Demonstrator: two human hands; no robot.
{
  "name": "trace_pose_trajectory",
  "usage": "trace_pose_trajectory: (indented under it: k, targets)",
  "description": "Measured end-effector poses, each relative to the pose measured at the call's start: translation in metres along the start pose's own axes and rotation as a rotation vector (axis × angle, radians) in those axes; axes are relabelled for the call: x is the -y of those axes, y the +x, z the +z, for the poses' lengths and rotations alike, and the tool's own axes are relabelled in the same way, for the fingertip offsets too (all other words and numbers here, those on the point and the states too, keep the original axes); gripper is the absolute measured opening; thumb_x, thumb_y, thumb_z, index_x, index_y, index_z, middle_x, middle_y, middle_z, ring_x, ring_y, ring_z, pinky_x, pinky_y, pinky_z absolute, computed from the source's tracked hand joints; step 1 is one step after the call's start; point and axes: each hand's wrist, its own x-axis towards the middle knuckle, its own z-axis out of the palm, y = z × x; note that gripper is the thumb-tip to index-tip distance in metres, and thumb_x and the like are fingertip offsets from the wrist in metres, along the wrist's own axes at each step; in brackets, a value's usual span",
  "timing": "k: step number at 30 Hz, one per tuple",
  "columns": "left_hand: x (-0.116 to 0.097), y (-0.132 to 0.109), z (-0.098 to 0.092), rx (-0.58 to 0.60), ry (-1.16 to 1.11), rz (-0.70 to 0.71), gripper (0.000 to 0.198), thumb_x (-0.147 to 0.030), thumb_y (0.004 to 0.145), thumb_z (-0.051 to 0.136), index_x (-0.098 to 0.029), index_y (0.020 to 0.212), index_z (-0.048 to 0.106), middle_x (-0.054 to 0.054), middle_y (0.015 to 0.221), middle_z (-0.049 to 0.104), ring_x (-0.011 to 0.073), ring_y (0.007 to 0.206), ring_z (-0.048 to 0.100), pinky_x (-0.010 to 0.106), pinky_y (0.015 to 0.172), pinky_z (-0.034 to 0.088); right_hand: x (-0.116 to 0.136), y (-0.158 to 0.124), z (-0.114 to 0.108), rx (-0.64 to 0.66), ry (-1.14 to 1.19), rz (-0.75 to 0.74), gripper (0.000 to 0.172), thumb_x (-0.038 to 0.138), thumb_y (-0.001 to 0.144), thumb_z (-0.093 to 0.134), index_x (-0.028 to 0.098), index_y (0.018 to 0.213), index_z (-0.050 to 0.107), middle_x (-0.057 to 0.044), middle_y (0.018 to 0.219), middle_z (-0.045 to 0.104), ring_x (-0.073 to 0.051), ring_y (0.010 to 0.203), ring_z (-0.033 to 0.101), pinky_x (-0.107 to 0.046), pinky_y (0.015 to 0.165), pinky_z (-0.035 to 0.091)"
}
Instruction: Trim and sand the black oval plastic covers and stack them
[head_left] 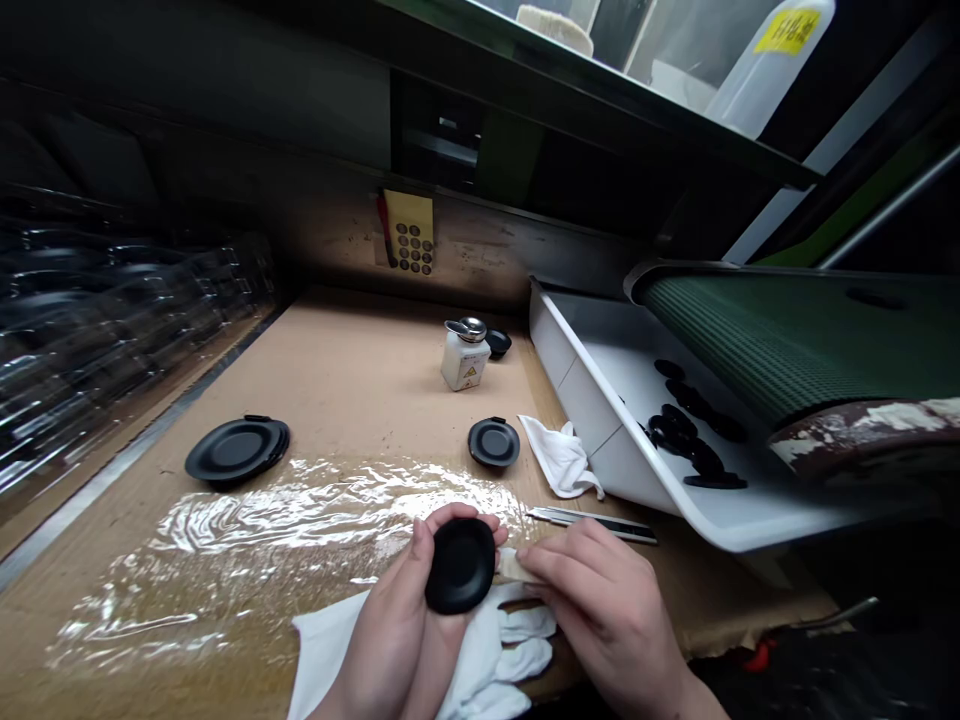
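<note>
A black rounded disc-shaped part (pixel 460 566) rests in my left hand (pixel 409 610), whose fingers and thumb close around its edge. My right hand (pixel 600 600) pinches a small pale beige piece (pixel 514 566), perhaps cloth, close to the disc's right edge. Below both hands lies a white glove (pixel 487 655) on the table. A cutter knife (pixel 596 522) lies just beyond my right hand. Farther forward are a black lidded round part (pixel 493 442) and a crumpled white cloth (pixel 559 458). At the left lies a small stack of larger black round parts (pixel 236 448).
A white dispenser bottle (pixel 465 355) with a metal top stands at the back beside a black dish (pixel 498 342). On the right, a white tray (pixel 600 370) holds several black parts beneath a green conveyor belt (pixel 735 330). Clear plastic trays (pixel 112 310) are stacked left.
</note>
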Motion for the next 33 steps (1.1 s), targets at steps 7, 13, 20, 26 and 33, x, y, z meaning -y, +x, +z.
trace_pose_trajectory:
  k: [7, 13, 20, 26, 33]
  targets:
    - [-0.001, -0.006, 0.006, 0.064, 0.096, 0.031, 0.033, -0.034, 0.088, 0.035, -0.017, 0.089, 0.064, 0.006, 0.09, 0.064, 0.0184, 0.092, 0.053, 0.03, 0.084, 0.041, 0.013, 0.023, 0.009, 0.181, 0.059, -0.042, 0.015, 0.014, 0.082, 0.05, 0.021, 0.084, 0.062, 0.002, 0.071, 0.062, -0.013, 0.064, 0.045, -0.026, 0.057, 0.033]
    - [0.0, -0.005, 0.004, 0.043, 0.124, 0.018, 0.032, -0.034, 0.088, 0.036, -0.018, 0.088, 0.064, 0.005, 0.087, 0.061, 0.0157, 0.079, 0.053, 0.024, 0.061, 0.042, 0.016, 0.023, 0.017, 0.15, 0.163, -0.011, 0.013, 0.015, 0.082, 0.05, 0.021, 0.082, 0.061, 0.001, 0.073, 0.062, -0.014, 0.07, 0.047, -0.027, 0.063, 0.035]
    - [-0.002, -0.005, 0.007, 0.067, 0.103, -0.001, 0.033, -0.033, 0.088, 0.035, -0.016, 0.086, 0.064, 0.006, 0.086, 0.062, 0.0169, 0.083, 0.052, 0.026, 0.071, 0.043, 0.018, 0.023, 0.013, 0.153, 0.024, -0.048, 0.019, 0.016, 0.084, 0.045, 0.021, 0.08, 0.063, 0.002, 0.065, 0.06, -0.013, 0.062, 0.045, -0.026, 0.055, 0.033]
    - [-0.002, -0.003, 0.003, 0.067, 0.058, -0.025, 0.034, -0.036, 0.088, 0.036, -0.016, 0.089, 0.064, 0.006, 0.088, 0.066, 0.0157, 0.086, 0.057, 0.025, 0.076, 0.044, 0.019, 0.022, 0.018, -0.012, 0.173, 0.037, 0.009, 0.019, 0.082, 0.053, 0.02, 0.084, 0.062, 0.001, 0.073, 0.064, -0.012, 0.068, 0.054, -0.025, 0.064, 0.043]
    - [-0.004, -0.001, -0.001, 0.01, -0.031, -0.07, 0.04, -0.045, 0.084, 0.04, -0.014, 0.091, 0.065, 0.009, 0.097, 0.07, 0.0256, 0.107, 0.054, 0.04, 0.101, 0.029, -0.013, -0.014, 0.011, -0.347, -0.002, 0.432, 0.012, 0.022, 0.077, 0.06, 0.022, 0.089, 0.061, 0.0, 0.084, 0.066, -0.014, 0.076, 0.062, -0.022, 0.067, 0.05]
